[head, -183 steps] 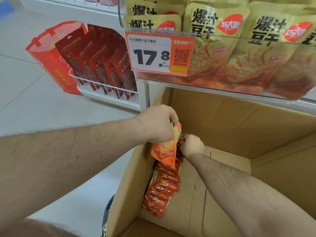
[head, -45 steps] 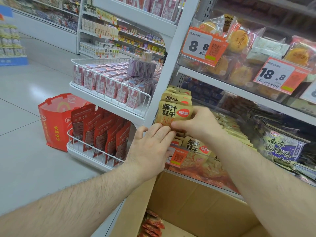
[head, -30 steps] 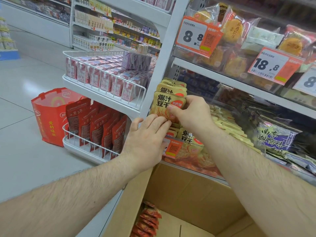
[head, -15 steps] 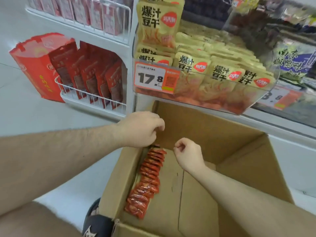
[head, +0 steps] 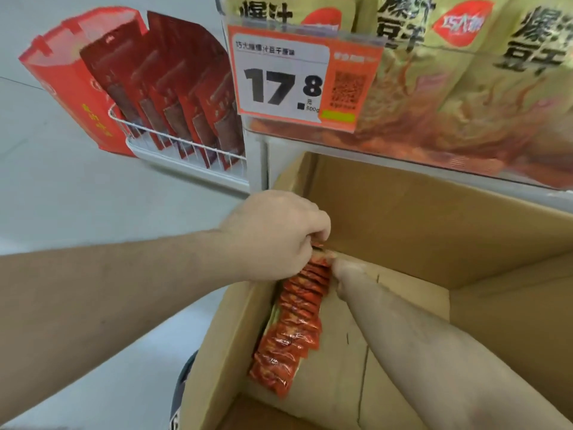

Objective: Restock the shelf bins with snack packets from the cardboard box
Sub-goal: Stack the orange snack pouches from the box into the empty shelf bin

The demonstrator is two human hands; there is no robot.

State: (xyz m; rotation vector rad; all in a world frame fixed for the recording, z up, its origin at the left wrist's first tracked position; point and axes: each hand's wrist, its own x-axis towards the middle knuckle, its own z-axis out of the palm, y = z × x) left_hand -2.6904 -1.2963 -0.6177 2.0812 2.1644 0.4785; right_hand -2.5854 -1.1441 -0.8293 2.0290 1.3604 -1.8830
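Observation:
A row of orange-red snack packets (head: pixel 293 324) stands on edge along the left wall of the open cardboard box (head: pixel 434 218). My left hand (head: pixel 276 234) reaches over the box's left rim, its fingertips pinched on the top edge of the farthest packet. Inside the box, my right hand (head: pixel 344 274) presses against the right side of that same end of the row; its fingers are mostly hidden. Above the box, the clear shelf bin (head: pixel 465 97) is full of yellow packets of the same snack.
An orange price tag reading 17.8 (head: pixel 297 79) hangs on the bin front. To the left, a white wire basket (head: pixel 173 147) holds dark red pouches beside a red paper bag (head: pixel 71 85). Grey floor lies left of the box. A dark shoe (head: pixel 183 389) shows by the box.
Both hands have left the shelf bin, where they placed a yellow packet, and dropped into the box. They now close on the far end of the packet row.

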